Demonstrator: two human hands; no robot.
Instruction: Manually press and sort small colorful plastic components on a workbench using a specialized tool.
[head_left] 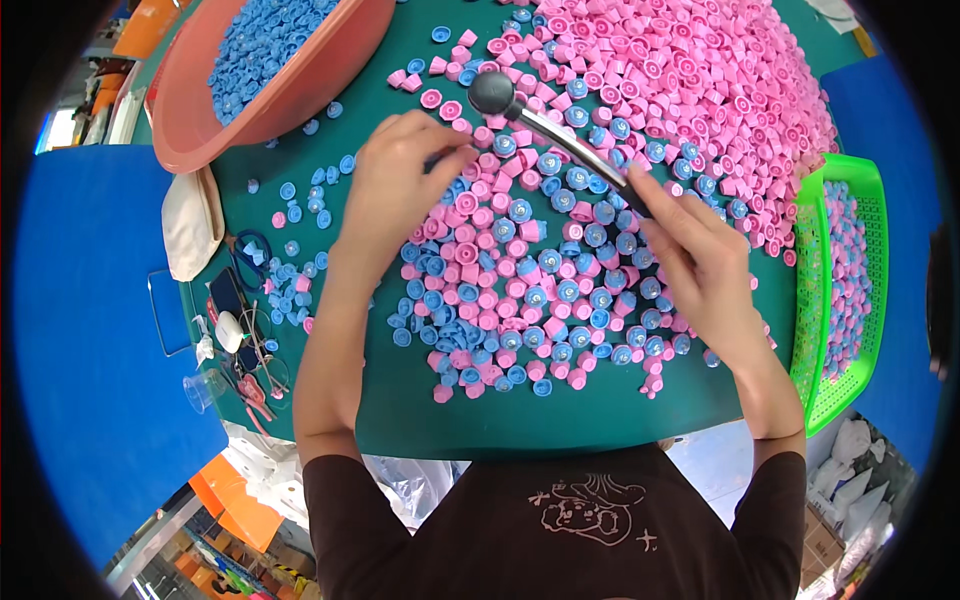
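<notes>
My right hand (695,265) is closed around the dark grip of a small mallet (560,138) with a round black head and a silver shaft. The mallet's head is up and to the left, over the scattered pieces. My left hand (400,170) is closed, thumb and forefinger bent toward each other beside the mallet's head; what they hold, if anything, I cannot make out. Below both hands lie small pink cups (465,250) mixed with round blue caps (435,330). Some blue caps sit on pink cups as joined pieces (550,260).
A large heap of pink cups (690,80) covers the far right. At far left, a salmon basin (345,60) holds blue caps. A green basket (875,270) with mixed pieces stands at the right edge. Scissors (255,390), a white mouse-shaped item (229,331) and a cloth (190,230) lie left.
</notes>
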